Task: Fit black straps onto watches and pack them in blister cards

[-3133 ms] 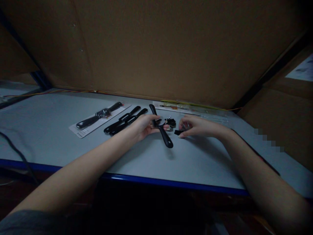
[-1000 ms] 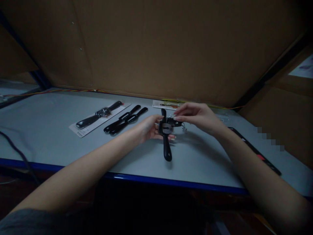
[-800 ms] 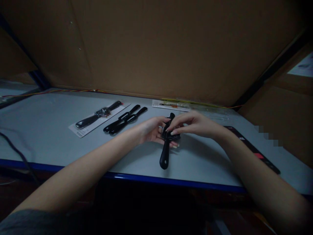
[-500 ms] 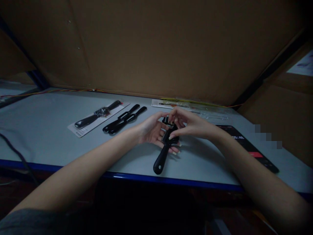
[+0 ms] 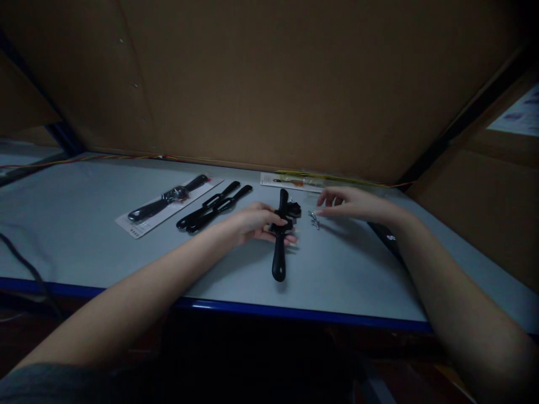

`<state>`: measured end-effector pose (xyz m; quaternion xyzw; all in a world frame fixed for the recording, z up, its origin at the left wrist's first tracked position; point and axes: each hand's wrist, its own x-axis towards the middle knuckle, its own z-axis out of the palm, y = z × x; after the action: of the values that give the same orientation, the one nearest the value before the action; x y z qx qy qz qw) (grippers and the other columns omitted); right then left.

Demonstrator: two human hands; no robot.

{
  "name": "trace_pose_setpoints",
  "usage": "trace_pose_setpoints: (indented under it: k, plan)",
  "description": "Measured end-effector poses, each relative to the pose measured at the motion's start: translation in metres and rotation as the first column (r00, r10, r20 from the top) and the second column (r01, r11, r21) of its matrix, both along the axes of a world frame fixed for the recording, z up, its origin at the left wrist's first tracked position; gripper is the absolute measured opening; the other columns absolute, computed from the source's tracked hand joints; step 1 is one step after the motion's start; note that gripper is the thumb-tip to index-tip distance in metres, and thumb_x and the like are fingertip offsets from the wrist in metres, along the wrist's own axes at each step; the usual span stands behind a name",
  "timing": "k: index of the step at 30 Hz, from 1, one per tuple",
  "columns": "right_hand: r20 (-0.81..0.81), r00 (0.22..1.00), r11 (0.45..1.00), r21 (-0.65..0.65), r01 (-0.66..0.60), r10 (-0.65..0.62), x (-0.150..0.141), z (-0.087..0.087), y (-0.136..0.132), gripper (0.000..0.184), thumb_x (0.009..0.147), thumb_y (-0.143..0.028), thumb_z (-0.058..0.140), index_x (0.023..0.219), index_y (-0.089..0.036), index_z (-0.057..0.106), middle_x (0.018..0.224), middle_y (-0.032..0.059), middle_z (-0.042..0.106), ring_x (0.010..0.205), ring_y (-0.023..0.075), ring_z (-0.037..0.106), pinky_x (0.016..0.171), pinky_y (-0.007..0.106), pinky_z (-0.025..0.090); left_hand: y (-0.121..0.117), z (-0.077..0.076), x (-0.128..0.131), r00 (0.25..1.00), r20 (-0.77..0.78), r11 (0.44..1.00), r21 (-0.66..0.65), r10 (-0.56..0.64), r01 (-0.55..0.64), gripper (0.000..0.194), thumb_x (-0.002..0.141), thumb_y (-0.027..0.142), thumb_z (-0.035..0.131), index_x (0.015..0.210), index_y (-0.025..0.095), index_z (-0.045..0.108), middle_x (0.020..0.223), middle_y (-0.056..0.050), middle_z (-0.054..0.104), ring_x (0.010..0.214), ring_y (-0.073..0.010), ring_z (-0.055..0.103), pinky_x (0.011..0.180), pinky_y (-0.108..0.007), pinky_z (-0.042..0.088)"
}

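A brown cardboard wall (image 5: 269, 84) rises beyond the hands, over a pale grey table (image 5: 362, 280) in dim light. The work looks partway: under the left thumb a dark piece lies against the middle of the black two-handled tool (image 5: 278, 258), while silver screws (image 5: 315, 221) lie loose beside the right fingertips, apart from it. Left of the left hand, two black frames (image 5: 200, 222) lie bare, their middles open, and farther left a packaged tool (image 5: 145, 212) sits on its card. The tool in hand is glossy and slim, one handle pointing towards the wearer, with a hole near its end. The left hand (image 5: 256, 219) grips its middle; small dark parts (image 5: 293, 209) lie just beyond. The right hand (image 5: 345, 203) is loosely curled at the screws; whether it pinches one, I cannot tell.
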<state>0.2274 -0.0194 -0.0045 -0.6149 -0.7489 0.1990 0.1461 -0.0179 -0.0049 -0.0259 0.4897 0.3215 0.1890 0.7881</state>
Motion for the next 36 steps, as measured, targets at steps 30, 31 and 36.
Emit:
trace_pose_setpoints:
  k: [30, 31, 36]
  plan:
    - [-0.512, 0.845, 0.982, 0.177, -0.071, 0.153, -0.073, -0.024, -0.012, 0.020, 0.073, -0.035, 0.063, 0.071, -0.016, 0.056, 0.060, -0.0010, 0.054, 0.054, 0.0103, 0.049, 0.051, 0.026, 0.037, -0.006, 0.000, 0.006, 0.988, 0.051, 0.988, 0.038, 0.146, -0.148, 0.023, 0.068, -0.011, 0.050, 0.084, 0.005, 0.055, 0.072, -0.010, 0.066, 0.056, -0.0149, 0.066, 0.066, -0.032, 0.055]
    - [-0.524, 0.839, 0.983, 0.169, -0.069, 0.149, -0.073, -0.025, -0.011, 0.020, 0.073, -0.034, 0.063, 0.071, -0.016, 0.055, 0.059, -0.0013, 0.054, 0.053, 0.0104, 0.049, 0.051, 0.026, 0.037, -0.006, 0.000, 0.006, 0.988, 0.048, 0.989, 0.036, 0.145, -0.147, 0.024, 0.067, -0.011, 0.051, 0.085, 0.004, 0.055, 0.071, -0.009, 0.066, 0.056, -0.0150, 0.066, 0.065, -0.031, 0.055]
    - [-0.536, 0.835, 0.987, 0.151, -0.047, 0.122, -0.075, -0.025, -0.012, 0.020, 0.072, -0.034, 0.063, 0.069, -0.017, 0.054, 0.057, -0.0018, 0.052, 0.051, 0.0097, 0.047, 0.050, 0.025, 0.035, -0.007, -0.001, 0.008, 0.981, 0.006, 0.980, 0.042, 0.195, -0.195, 0.033, 0.067, -0.012, 0.053, 0.095, 0.003, 0.051, 0.068, -0.009, 0.066, 0.057, -0.0163, 0.067, 0.063, -0.031, 0.055]
